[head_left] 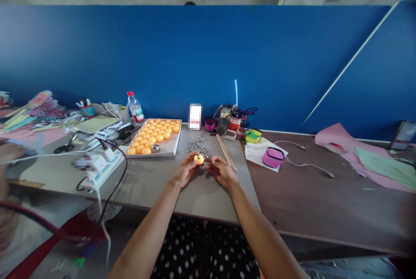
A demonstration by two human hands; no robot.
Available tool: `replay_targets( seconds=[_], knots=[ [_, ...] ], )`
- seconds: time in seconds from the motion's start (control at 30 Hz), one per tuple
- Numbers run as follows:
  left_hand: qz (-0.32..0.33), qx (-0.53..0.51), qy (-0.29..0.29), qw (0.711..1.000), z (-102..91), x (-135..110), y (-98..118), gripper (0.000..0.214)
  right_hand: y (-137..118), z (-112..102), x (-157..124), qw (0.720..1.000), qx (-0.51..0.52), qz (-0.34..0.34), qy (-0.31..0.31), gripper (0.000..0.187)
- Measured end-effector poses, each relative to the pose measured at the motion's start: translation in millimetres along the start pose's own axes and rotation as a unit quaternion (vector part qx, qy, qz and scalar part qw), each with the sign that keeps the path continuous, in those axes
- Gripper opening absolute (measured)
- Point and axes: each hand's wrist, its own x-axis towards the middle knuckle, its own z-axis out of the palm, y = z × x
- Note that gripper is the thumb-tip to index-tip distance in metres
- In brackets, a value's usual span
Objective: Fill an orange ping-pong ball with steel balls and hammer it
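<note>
In the head view, holding an orange ball (199, 160) in the left hand (186, 170), thumb and fingers closed around it, with a dark bit showing on top. Curling the fingers of the right hand (222, 171) just beside the ball; cannot tell whether gripping anything. Just beyond both hands, can see loose metal bits (195, 144) scattered over the grey tabletop (143, 183). Right beside the right hand, on its far side, can see a wooden strip (225, 152) lying at a slant, closing off part of that space.

Left of the left hand and farther off, can see a shallow tray (178, 135) with rows of orange balls (151, 139) and a shiny round thing (155, 148) at its near edge. Past the tray, can see a bottle (135, 108); well left of the left hand, a power strip (108, 167) with cords running over the table edge.

Right of the right hand, can see a purple pouch (273, 157) on white paper (255, 152), and beyond it a yellow-green pouch (253, 135). Far beyond both hands, can see a blue partition (208, 62) across the back.
</note>
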Motion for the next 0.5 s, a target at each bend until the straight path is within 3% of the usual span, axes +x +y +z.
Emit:
replay_targets(
  seconds=[0.3,0.5],
  knots=[
    [0.012,0.023,-0.002,1.000,4.8,-2.0,-0.7,0.036,-1.1,-0.2,0.0,0.999,0.032,-0.016,-0.026,0.011],
    [0.022,0.068,0.013,0.997,3.1,-0.4,-6.9,0.044,-3.2,-1.6,-0.5,0.999,0.026,-0.022,-0.031,0.010]
  ],
)
